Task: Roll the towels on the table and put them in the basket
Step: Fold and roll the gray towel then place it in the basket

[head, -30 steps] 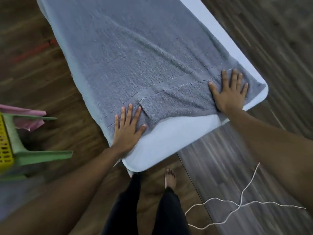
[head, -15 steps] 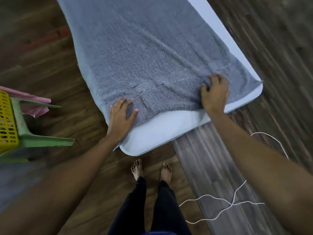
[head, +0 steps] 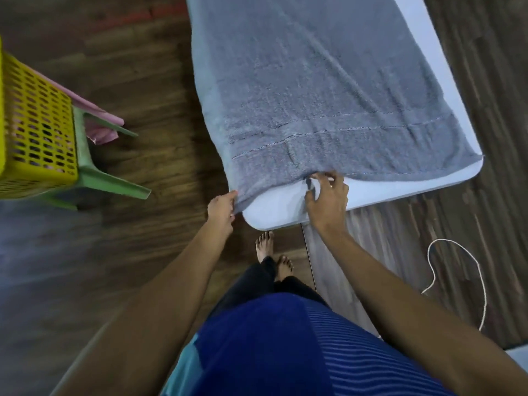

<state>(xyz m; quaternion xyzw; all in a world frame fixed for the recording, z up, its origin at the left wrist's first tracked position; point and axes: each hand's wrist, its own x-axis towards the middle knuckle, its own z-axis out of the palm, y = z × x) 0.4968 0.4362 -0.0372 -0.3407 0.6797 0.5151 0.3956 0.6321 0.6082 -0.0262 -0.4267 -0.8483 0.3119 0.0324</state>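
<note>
A grey terry towel (head: 314,81) lies spread flat along a white surface with rounded corners (head: 385,190). It covers nearly all of it, and its left side hangs over the surface's left edge. The towel's near hem runs just short of the surface's near edge, leaving a bare white strip there.

The left hand (head: 221,208) pinches the towel's near left corner, where the cloth drops off the surface's near left corner. The right hand (head: 327,202) is at about the middle of the near hem. Its fingers curl onto the cloth and appear to pinch it, though motion blur hides the exact hold. The towel's near right corner lies flat and untouched. A small vertical crease sits in the band just beyond the right hand.

This looks like the start of the roll, with no turn made yet. To do it well:
- Draw the hanging left side up onto the surface first, or the roll will likely come out lopsided.
- Slide the right hand out toward the near right corner, so both hands hold the hem at its ends.
- Smooth the crease.
- Fold the hem over tightly, straight with the near edge, and roll away from the body with even pressure.

Well off to the left, a yellow perforated plastic basket (head: 37,130) sits on a green plastic seat (head: 94,175), with a pink cloth (head: 103,132) beside it. A white cord (head: 440,240) loops across the dark wooden floor (head: 143,67) to the right of the person's bare feet.
</note>
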